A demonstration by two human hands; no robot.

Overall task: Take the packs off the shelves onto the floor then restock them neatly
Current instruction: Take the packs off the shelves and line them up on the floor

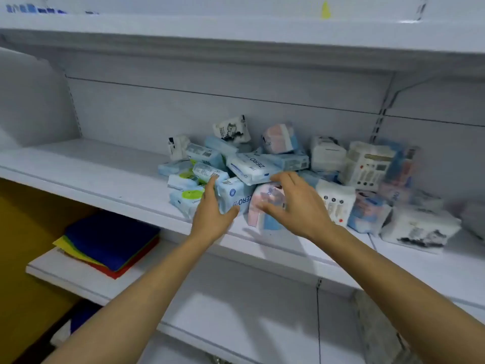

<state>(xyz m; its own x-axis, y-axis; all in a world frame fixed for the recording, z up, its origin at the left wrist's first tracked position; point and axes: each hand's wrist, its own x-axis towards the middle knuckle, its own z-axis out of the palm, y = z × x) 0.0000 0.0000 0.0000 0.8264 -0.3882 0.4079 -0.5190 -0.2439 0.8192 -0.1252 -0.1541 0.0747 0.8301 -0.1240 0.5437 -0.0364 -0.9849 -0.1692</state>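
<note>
A jumbled heap of small packs lies on the white middle shelf (110, 177), right of centre. My left hand (212, 214) grips a light blue "ZERO" pack (236, 195) at the front of the heap, thumb under its lower edge. My right hand (294, 206) reaches over a pink and blue pack (265, 203) beside it, fingers spread and curved around it, the fingertips blurred. Another white "ZERO" pack (252, 166) lies tilted on top. White packs with black print (417, 229) sit to the right.
The shelf left of the heap is bare. An upper shelf (236, 30) hangs close above. On a lower shelf at the left lies a folded stack of coloured cloths (110, 240), dark blue on top. A yellow wall shows at far left.
</note>
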